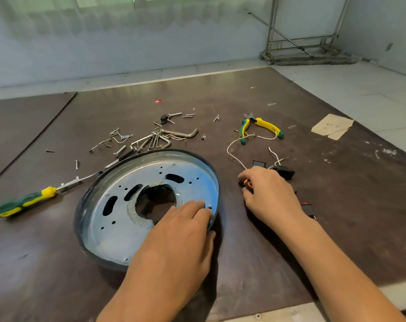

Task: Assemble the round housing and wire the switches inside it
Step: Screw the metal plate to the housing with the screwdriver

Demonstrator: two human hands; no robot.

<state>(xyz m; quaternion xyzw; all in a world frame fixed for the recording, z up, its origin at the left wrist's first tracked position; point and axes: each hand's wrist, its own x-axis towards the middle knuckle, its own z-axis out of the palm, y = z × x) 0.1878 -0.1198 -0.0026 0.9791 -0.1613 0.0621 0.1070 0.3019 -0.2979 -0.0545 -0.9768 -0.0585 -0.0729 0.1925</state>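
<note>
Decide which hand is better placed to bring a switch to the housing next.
Right. The right hand pinches a switch beside the round housing, while the left hand grips the housing's rim, steadying it.

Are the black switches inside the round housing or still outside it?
Outside. The black switches lie on the table right of the round housing, around the right hand, which pinches a small black part.
</note>
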